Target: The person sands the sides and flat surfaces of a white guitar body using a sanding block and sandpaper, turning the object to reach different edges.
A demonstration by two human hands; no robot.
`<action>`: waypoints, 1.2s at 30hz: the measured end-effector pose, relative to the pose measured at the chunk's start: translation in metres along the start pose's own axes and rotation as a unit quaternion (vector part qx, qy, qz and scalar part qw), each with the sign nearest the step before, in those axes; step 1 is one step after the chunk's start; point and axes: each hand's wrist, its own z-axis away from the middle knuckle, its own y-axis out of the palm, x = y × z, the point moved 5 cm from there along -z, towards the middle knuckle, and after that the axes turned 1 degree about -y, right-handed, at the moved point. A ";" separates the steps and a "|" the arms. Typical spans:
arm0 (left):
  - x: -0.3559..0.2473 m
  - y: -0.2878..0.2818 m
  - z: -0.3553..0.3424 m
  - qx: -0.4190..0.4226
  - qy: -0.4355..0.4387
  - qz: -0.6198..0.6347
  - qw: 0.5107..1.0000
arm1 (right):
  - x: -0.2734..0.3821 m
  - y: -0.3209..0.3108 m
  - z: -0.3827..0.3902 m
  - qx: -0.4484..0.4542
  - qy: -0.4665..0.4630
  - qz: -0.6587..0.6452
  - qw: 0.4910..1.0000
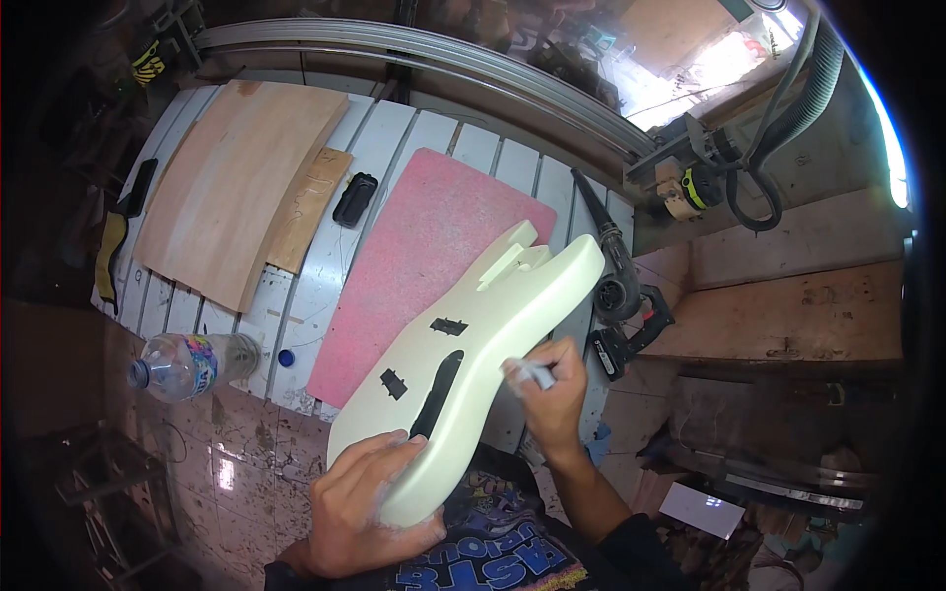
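Now, the left hand (367,497) clasps a glossy, curved, cream guitar body (485,345) by its near end; the right hand (558,399), angled inward, pinches a small whitish block (535,374) beside its edge.

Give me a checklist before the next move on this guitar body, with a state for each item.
1. Left hand grips the near end of the cream guitar body: ok.
2. Right hand has hold of the small pale pad: ok.
3. Body's far end resting on the pink mat: cannot tell; it overlaps the mat in view.
4. Gap between body and blower: cannot tell; very close in view.
5. Wide wooden board apart from body: ok.
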 end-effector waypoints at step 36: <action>0.000 -0.008 -0.004 -0.021 -0.023 0.002 1.000 | 0.013 0.012 -0.002 -0.003 -0.120 0.081 0.990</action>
